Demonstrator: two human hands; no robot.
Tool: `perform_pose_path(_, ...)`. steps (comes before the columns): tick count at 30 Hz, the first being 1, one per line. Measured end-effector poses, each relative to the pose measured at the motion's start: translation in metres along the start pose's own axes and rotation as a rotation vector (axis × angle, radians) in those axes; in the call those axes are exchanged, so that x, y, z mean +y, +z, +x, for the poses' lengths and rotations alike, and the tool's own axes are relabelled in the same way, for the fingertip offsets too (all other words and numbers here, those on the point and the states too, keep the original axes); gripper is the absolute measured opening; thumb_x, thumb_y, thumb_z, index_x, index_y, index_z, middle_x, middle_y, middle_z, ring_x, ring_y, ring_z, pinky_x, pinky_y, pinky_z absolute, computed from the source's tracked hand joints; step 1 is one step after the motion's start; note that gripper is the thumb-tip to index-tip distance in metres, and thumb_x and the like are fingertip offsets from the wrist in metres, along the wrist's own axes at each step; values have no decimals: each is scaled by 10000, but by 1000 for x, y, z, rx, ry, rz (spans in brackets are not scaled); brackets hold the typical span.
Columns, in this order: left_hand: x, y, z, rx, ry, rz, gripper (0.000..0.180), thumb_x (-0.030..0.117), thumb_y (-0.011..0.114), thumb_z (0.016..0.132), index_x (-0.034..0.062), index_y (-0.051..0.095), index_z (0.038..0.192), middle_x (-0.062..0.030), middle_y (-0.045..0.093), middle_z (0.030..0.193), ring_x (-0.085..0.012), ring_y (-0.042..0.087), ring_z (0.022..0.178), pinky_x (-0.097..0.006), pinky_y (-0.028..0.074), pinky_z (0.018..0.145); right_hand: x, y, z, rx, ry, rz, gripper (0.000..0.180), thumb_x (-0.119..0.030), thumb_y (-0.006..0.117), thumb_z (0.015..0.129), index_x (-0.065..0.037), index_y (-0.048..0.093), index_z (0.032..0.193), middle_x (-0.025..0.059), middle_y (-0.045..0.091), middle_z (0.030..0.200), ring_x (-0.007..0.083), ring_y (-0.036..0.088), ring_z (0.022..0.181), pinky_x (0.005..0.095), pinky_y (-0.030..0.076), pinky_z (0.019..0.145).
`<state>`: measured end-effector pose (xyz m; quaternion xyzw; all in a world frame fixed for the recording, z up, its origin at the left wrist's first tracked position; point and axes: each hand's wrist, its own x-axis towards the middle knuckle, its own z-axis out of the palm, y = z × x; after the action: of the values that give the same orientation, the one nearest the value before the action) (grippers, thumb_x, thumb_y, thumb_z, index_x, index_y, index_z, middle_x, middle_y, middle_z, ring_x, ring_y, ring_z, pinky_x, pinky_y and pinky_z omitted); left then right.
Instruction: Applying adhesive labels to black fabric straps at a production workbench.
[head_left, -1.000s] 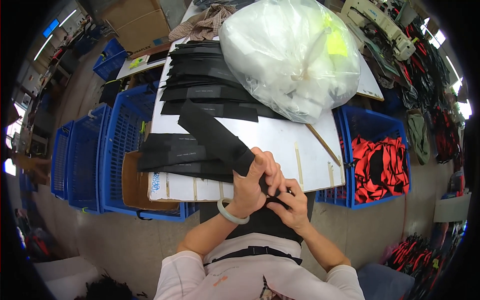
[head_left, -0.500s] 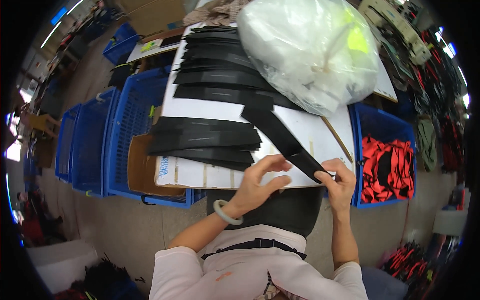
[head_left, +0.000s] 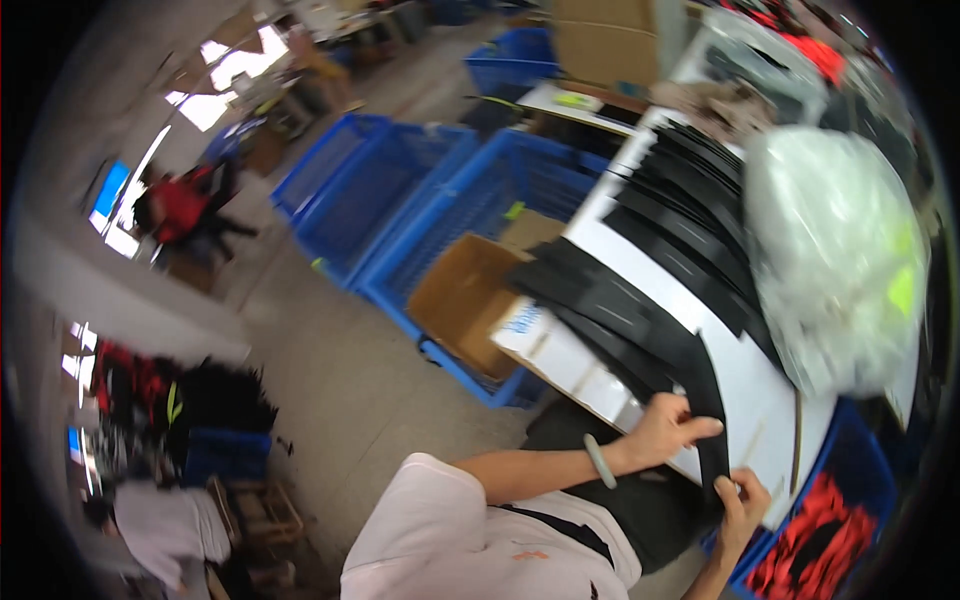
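Observation:
A long black fabric strip [head_left: 709, 390] stretches from the black pile toward my body, across the white tabletop. At its near end, my right hand [head_left: 742, 502] pinches it between thumb and fingers. My left hand [head_left: 660, 432], with a pale bangle on the wrist, is beside the strip's middle; its thumb reaches over the strip and stands apart from the fingers. Left of the strip lies a pile of black strips [head_left: 610, 300], fanned out with pale marks on them. Farther back, more black strips [head_left: 690, 220] overlap in a row.
A stuffed clear plastic bag [head_left: 830, 260] sits on the table's right side. Blue crates [head_left: 500, 170] and an open cardboard box [head_left: 465, 300] stand left of the table [head_left: 750, 420]. A blue crate holds red and black pieces [head_left: 815, 540] at right. Another person [head_left: 170, 525] is at far left.
The view has swung left, so the table now appears at the right. The strip stays in my right hand and now trails along the near pile's right edge. My left thumb is over it.

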<state>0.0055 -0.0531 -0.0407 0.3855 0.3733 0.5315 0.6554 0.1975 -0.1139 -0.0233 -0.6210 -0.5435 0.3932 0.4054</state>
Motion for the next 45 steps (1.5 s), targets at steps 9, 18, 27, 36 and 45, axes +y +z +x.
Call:
perform_pose_path(9, 20, -13, 4, -97, -1, -3, 181, 184, 707, 850, 33, 633, 917, 15, 614, 765, -47, 544, 663, -208, 450, 558, -8, 2, 27, -125, -61, 184, 83, -21, 670, 786, 5, 598, 816, -16, 530, 754, 79, 461, 680, 210, 376, 635)
perform_pose_path(18, 44, -8, 4, -131, -161, 247, 172, 148, 674, 874, -16, 657, 927, -37, 667, 799, -81, 615, 740, -233, 494, 631, -18, -7, 24, 66, -214, -123, 130, -17, 673, 719, 20, 554, 756, 51, 511, 684, 137, 502, 669, 270, 389, 611)
perform_pose_path(27, 1, -5, -54, -773, 524, 858, 432, 135, 740, 745, -16, 602, 1126, -150, 587, 1140, -330, 553, 1103, -390, 483, 914, 46, -15, 22, 265, -794, -653, 257, -23, 713, 654, -57, 685, 908, 65, 608, 875, 245, 582, 786, 362, 454, 691)
perform_pose_path(36, -41, 10, -32, -642, 550, 1391, 742, 132, 748, 684, -24, 433, 1338, -175, 421, 1373, -357, 400, 1263, -439, 344, 1029, 79, -37, -14, 214, -534, -793, 365, -204, 744, 730, -120, 689, 1082, 64, 609, 1185, 264, 522, 1156, 428, 373, 971)
perform_pose_path(45, -37, 21, -25, -617, 560, 1344, 529, 83, 720, 726, -16, 515, 1204, -192, 451, 1340, -393, 408, 1275, -520, 332, 1046, 89, -43, -10, 118, -537, -795, 452, -271, 737, 733, -166, 660, 1166, 49, 574, 1289, 282, 479, 1236, 469, 332, 1052)
